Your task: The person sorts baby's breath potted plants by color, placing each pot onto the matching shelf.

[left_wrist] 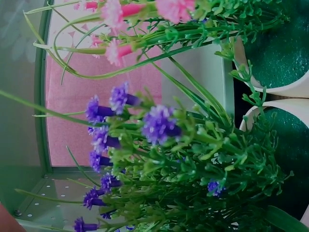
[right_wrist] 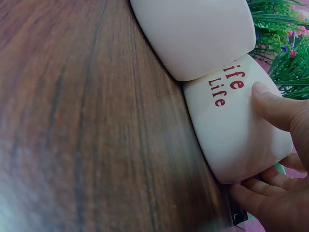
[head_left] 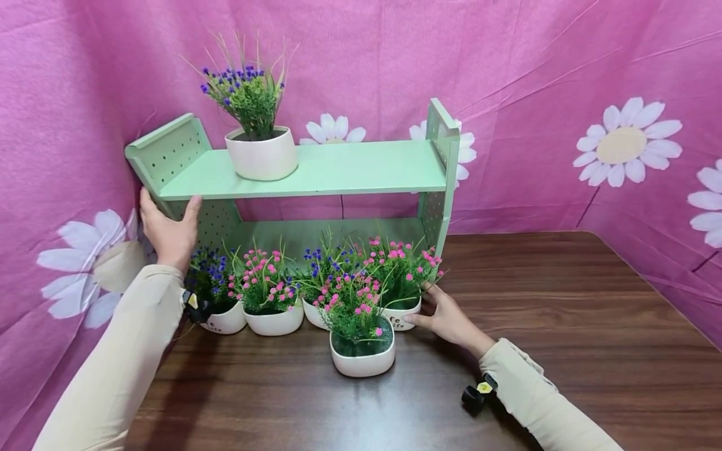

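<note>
The right hand [head_left: 454, 322] has the rightmost pink-flowered pot [right_wrist: 236, 133] between thumb and fingers, on the wood-grain table [head_left: 553, 294]; the left hand [head_left: 169, 235], fingers spread, touches the green shelf [head_left: 350, 166].

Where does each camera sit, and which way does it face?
Head: on the head, facing forward and down at shelf, pots and table; left grip, right grip and both sleeves show.
Left wrist: on that wrist, facing flowers and shelf; a sliver of skin shows at lower left.
Right wrist: on that wrist, facing table and a lettered pot; thumb and fingers show.
Shared: head and right wrist both show the right grip on that pot.
</note>
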Motion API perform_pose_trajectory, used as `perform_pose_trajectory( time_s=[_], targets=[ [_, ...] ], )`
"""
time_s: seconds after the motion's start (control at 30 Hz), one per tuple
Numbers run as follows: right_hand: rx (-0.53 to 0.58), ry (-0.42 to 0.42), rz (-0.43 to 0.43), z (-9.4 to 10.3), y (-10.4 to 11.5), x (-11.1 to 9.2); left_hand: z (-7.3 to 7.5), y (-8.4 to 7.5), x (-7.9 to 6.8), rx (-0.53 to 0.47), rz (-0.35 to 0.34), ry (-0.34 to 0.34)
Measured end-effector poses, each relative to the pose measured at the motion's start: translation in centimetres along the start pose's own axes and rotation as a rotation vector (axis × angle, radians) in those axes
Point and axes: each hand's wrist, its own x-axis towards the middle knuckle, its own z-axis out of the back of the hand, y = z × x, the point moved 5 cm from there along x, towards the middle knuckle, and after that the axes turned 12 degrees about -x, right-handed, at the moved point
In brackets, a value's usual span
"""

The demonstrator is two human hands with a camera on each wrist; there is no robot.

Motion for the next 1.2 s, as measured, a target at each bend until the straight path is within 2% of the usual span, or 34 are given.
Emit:
perform_pose_trajectory(
  time_s=[0.13,0.3,0.43,0.57,0.67,0.87,1.03,1.2],
  targets=[
    [0.094,0.001,-0.007,-0.1,0.1,-0.2,0.0,0.1,0.1,0.003,0.010,0.001],
    [0.153,-0.021,-0.022,-0.1,0.1,-0.6,-0.1,0.2,0.1,0.003,0.011,0.006],
    [0.134,-0.055,-0.017,0.2,0.1,-1.1,-0.1,0.3,0.0,0.004,0.002,0.003],
    [0.046,-0.105,-0.012,0.9,0.3,-1.7,0.0,0.3,0.1,0.003,-0.013,-0.003],
    [-0.011,-0.145,-0.049,1.6,0.6,-2.1,0.0,0.3,0.1,0.001,-0.014,-0.002],
    [0.017,-0.179,-0.140,3.3,1.8,-3.0,0.0,0.2,0.3,0.007,-0.003,0.001],
    [0.014,-0.243,-0.138,4.3,2.7,-3.3,0.0,0.1,0.2,0.001,0.004,0.002],
    [-0.051,-0.318,-0.133,5.0,3.8,-2.9,-0.1,0.2,0.2,-0.002,0.005,0.006]
  ],
)
